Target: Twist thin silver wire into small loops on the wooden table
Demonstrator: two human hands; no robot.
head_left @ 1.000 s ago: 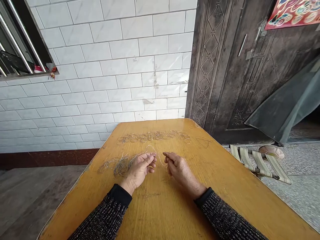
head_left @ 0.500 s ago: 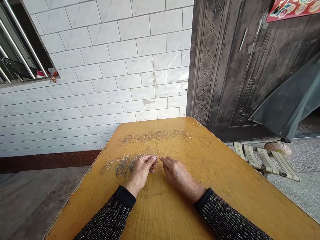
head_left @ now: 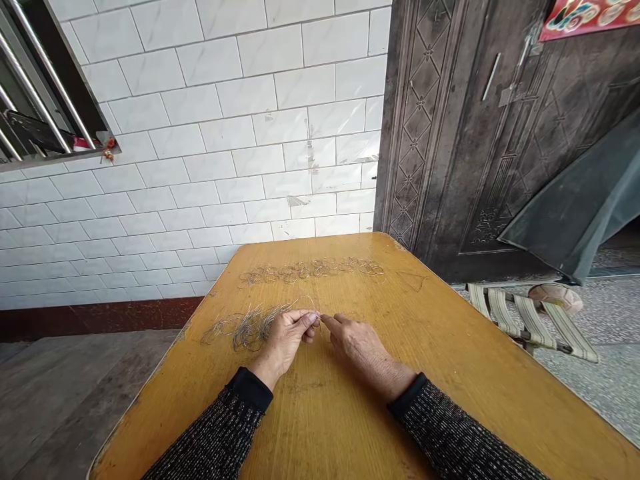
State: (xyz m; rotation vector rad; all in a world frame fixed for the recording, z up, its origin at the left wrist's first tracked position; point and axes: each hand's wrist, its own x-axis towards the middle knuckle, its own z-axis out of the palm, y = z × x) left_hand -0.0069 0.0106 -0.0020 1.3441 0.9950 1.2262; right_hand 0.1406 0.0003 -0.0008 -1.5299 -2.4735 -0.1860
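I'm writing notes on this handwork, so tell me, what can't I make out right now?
All in the head view:
Ends of the thin strand: too fine to trace, partly covered by the fingers of the left hand.
Grip of the right hand: its back hides the palm and curled fingers.
Tangled pile: overlapping loops hide the count; the left hand may cover some.
Red banner: cut off by the top and right edges.

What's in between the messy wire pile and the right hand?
The head view shows the left hand between the wire pile and the right hand, pinching a thin wire.
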